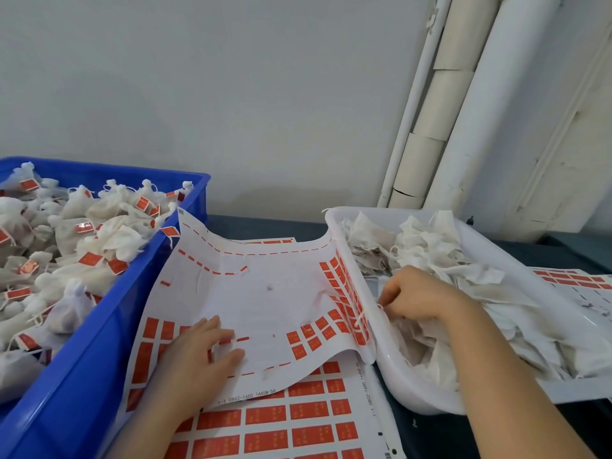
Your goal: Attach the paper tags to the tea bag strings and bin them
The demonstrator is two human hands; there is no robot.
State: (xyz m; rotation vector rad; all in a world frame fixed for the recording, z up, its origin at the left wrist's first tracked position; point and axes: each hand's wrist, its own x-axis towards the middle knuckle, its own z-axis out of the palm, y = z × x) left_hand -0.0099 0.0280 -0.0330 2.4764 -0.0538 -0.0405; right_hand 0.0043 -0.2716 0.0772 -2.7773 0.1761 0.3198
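A white sticker sheet (265, 293) with red paper tags (299, 346) along its edges lies curled between two bins. My left hand (198, 352) rests flat on its near left part, fingers spread over the tags. My right hand (414, 299) reaches into the white tray (351, 260) on the right and pinches a thin white string (361, 316) among the untagged tea bags (427, 246). On the left, the blue bin (99, 342) holds several tea bags with red tags (89, 260) attached.
A full sheet of red tags (298, 419) lies under the curled one, near the front edge. Another tag sheet (576, 283) shows behind the white tray. White pipes (463, 127) run up the wall at the back right.
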